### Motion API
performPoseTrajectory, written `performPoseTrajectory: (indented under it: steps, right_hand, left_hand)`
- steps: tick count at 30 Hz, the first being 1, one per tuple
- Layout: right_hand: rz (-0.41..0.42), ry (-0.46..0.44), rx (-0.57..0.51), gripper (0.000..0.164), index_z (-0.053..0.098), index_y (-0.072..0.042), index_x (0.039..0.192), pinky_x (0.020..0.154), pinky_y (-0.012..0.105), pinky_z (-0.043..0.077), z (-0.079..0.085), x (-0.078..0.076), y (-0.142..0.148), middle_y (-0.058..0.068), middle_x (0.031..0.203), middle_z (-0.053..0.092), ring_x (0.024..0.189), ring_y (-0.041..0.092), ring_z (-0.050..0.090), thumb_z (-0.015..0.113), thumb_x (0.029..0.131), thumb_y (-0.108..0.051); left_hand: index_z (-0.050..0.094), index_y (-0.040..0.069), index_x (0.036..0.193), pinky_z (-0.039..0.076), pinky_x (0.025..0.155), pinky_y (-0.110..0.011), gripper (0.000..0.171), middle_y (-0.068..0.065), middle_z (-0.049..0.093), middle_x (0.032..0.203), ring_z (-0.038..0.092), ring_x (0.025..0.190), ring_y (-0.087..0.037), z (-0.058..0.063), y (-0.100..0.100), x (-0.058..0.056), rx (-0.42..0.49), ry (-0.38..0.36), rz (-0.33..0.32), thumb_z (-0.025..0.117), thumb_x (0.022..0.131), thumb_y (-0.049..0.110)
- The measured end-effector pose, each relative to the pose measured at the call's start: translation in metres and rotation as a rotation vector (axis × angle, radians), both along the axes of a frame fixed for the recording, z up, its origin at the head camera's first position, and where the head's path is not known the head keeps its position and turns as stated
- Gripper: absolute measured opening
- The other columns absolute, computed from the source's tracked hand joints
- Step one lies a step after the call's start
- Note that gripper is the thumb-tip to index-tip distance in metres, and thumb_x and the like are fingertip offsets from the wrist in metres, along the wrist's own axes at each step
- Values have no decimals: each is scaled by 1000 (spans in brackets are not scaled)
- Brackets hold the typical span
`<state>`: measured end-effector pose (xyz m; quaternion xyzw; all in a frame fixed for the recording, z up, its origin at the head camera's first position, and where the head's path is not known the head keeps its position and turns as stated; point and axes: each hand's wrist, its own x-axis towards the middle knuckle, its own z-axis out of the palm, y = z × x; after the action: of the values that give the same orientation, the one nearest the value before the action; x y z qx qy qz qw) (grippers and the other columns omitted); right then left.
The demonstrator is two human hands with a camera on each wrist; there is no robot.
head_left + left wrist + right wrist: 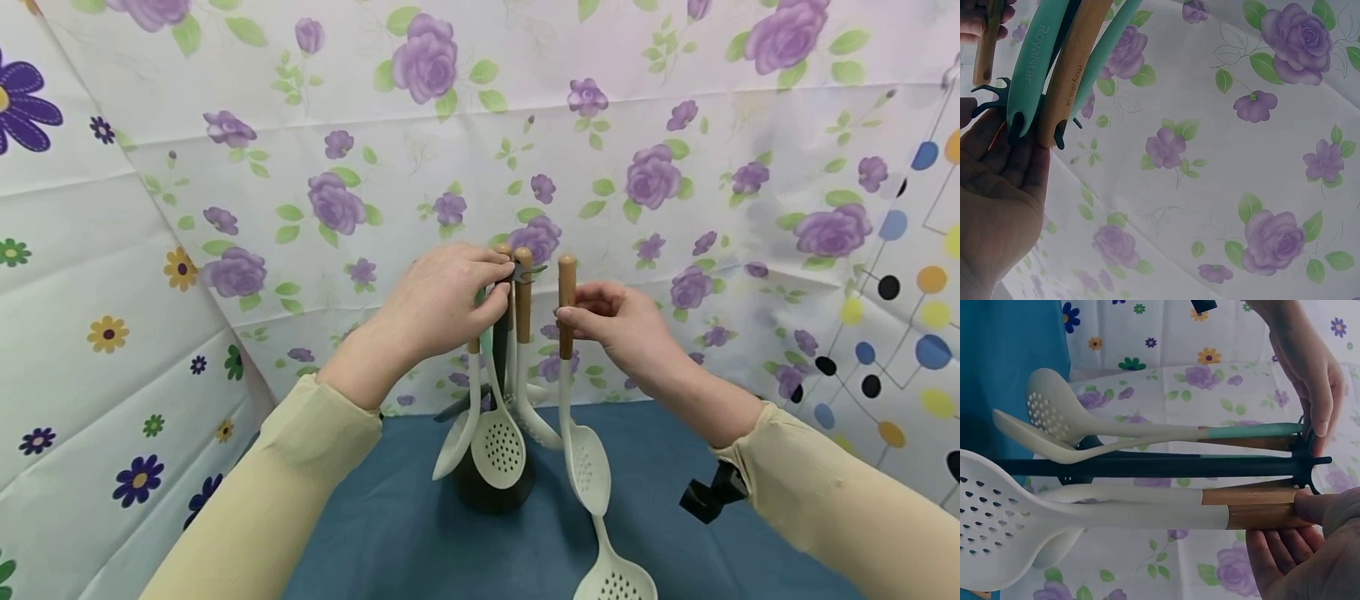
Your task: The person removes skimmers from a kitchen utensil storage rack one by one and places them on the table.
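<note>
Left hand (446, 304) at the top of the utensil stand (501, 342), thumb and fingers clamped on its dark hook ring (522, 273). Right hand (622, 325) pinches a white slotted spoon (590, 468) by its wooden handle (566, 325). That spoon is upright, head down, to the right of the stand; the head view shows its handle apart from the hooks.

Other utensils hang round the post: a perforated spoon (498, 450) in front, a white ladle (538, 427) beside it. Only the head view takes in the stand's dark round base (491, 498), standing on blue cloth (360, 517). A second slotted head (617, 579) shows at the lower edge there, its neck passing behind the held spoon (own handle not made out).

Left wrist view alone gives lettering: "Royalstar" on a mint handle (1038, 59) and on a neighbouring wooden one, both hanging at the hooks.

Right wrist view gives the grip best: thumb over the handle, fingers below. It also shows the stand's post running lengthwise between the held spoon and the mint-handled side. Purple-flowered cloth (465, 150) behind.
</note>
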<state>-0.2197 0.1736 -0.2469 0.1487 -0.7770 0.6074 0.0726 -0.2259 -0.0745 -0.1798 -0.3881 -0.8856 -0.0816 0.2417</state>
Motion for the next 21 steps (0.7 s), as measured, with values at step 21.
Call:
performPoseTrajectory:
  steps: [21]
  right_hand:
    - [-93, 178, 44, 49, 61, -6, 143, 91, 26, 56, -13, 6, 16, 15, 125, 68, 107, 18, 67, 63, 103, -34]
  left_hand:
    - [69, 12, 136, 43, 112, -41, 36, -4, 63, 140, 55, 133, -24, 0, -2, 0, -11, 9, 2, 53, 106, 25]
